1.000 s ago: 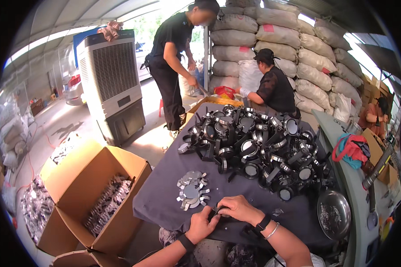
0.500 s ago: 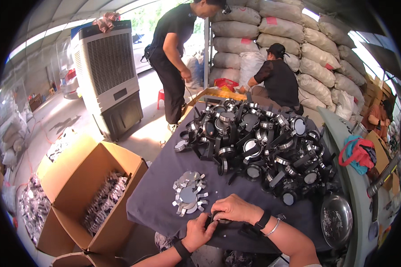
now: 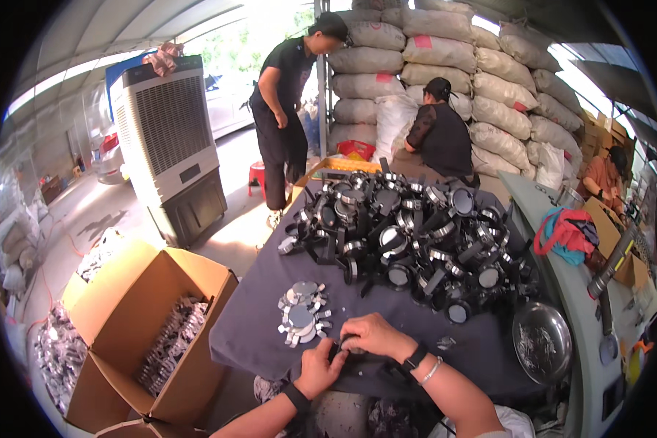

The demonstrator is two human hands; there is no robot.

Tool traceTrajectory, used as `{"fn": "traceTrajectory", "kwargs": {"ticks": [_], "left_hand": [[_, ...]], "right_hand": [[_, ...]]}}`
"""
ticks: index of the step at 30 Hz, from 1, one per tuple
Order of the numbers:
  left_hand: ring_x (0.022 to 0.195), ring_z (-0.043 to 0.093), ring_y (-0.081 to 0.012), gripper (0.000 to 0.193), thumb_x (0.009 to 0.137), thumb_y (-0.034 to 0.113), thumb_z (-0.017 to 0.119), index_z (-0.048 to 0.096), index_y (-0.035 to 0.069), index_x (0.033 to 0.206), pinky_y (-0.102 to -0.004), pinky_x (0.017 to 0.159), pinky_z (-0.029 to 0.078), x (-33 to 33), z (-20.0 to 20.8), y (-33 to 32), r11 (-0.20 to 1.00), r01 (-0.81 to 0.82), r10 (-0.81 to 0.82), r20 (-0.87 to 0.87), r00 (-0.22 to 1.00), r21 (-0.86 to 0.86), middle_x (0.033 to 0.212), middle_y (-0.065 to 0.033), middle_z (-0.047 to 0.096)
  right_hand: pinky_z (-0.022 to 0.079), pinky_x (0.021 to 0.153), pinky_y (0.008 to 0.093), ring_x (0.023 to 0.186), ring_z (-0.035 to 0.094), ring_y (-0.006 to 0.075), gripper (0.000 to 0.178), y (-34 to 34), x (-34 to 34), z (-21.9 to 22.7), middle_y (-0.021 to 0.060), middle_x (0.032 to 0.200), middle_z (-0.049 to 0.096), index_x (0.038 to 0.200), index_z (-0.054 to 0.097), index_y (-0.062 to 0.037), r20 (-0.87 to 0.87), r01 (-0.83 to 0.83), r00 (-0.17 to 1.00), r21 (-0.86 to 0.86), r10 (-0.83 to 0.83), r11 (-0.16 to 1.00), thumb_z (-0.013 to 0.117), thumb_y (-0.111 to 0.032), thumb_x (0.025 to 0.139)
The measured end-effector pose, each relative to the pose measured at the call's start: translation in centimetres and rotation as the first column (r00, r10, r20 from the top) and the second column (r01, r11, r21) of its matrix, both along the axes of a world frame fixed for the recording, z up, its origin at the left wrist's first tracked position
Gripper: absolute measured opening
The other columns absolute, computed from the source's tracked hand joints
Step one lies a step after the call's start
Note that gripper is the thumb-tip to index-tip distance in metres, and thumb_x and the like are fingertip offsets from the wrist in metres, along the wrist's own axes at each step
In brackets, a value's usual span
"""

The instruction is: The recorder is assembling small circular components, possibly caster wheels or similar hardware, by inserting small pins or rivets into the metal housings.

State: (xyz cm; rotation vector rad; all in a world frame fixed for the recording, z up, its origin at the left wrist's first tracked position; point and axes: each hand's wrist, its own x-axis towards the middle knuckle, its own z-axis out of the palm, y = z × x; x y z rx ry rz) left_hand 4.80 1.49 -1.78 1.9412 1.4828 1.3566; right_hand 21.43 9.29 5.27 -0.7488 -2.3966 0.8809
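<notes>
Near the front edge of the dark cloth-covered table (image 3: pixel 248 314), my left hand (image 3: pixel 320 366) and my right hand (image 3: pixel 376 337) meet with bent fingers. Between them they grip a small dark piece, mostly covered by the fingers; it resembles the black watch-like pieces (image 3: pixel 398 274) heaped behind my hands. Those have round, metal-rimmed faces and black straps. Just left of and beyond my hands lies a small pile of flat silver discs with tabs (image 3: pixel 299 316). Some small clear-looking scraps (image 3: pixel 446 342) rest right of my right hand.
An oval metal dish (image 3: pixel 542 343) stands at the table's right. Beyond it, a greenish surface (image 3: pixel 536 212) bears bright cloths (image 3: pixel 568 235). On the left are an open carton (image 3: pixel 117 328) of shiny parts and a tall air cooler (image 3: pixel 171 139). Other people are behind, near stacked sacks (image 3: pixel 438 51).
My view has shifted slightly. My hands stay together at the dark piece. The standing person behind has straightened up, and the seated person's arm has drawn in.
</notes>
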Motion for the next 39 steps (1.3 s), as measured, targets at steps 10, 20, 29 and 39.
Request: {"fn": "traceTrajectory", "kwargs": {"ticks": [10,20,29,39], "left_hand": [[0.058,0.062,-0.0280,0.027,0.080,0.018,0.071,0.058,0.001,0.096,-0.0333,0.054,0.046,0.5,1.3,0.0,0.999,-0.051,0.051,0.086,0.995,0.000,0.068,-0.0156,0.061],[0.050,0.050,-0.0089,0.021,0.079,0.016,0.068,0.060,-0.002,0.078,-0.0278,0.046,0.041,-1.8,2.8,1.2,0.948,-0.072,0.161,0.273,0.948,-0.309,0.059,-0.0037,0.057],[0.051,0.049,-0.0066,0.014,0.082,0.008,0.064,0.059,-0.004,0.088,-0.0236,0.045,0.038,1.2,15.1,13.3,1.000,-0.011,0.011,0.339,0.941,-0.005,0.062,-0.0022,0.055],[0.085,0.065,-0.0343,0.036,0.074,0.026,0.069,0.067,0.000,0.099,-0.0384,0.077,0.049,12.7,22.9,33.5,0.899,-0.177,0.179,0.035,0.983,0.401,0.088,-0.0199,0.067]], "right_hand": [[0.046,0.054,0.0239,0.061,0.061,0.0084,0.014,-1.9,1.2,-5.7,0.0039,0.067,0.061,0.085,0.058,0.0006,-0.573,0.381,0.572,-0.447,-0.587,0.809,0.066,-0.010,0.084],[0.044,0.049,0.0244,0.054,0.056,0.0077,0.013,-1.8,0.5,-7.5,0.0023,0.063,0.056,0.082,0.054,-0.0014,-0.540,0.592,0.562,-0.266,-0.627,0.760,0.066,-0.007,0.084],[0.042,0.051,0.0230,0.056,0.051,0.0053,0.011,-1.5,1.5,-6.8,0.0009,0.060,0.054,0.082,0.057,-0.0005,-0.553,0.598,0.565,-0.236,-0.613,0.765,0.068,-0.004,0.081],[0.044,0.054,0.0261,0.056,0.055,0.0114,0.014,-3.2,1.2,-6.2,0.0065,0.063,0.059,0.085,0.059,-0.0015,-0.432,0.515,0.608,-0.424,-0.666,0.745,0.069,-0.010,0.083]]}}
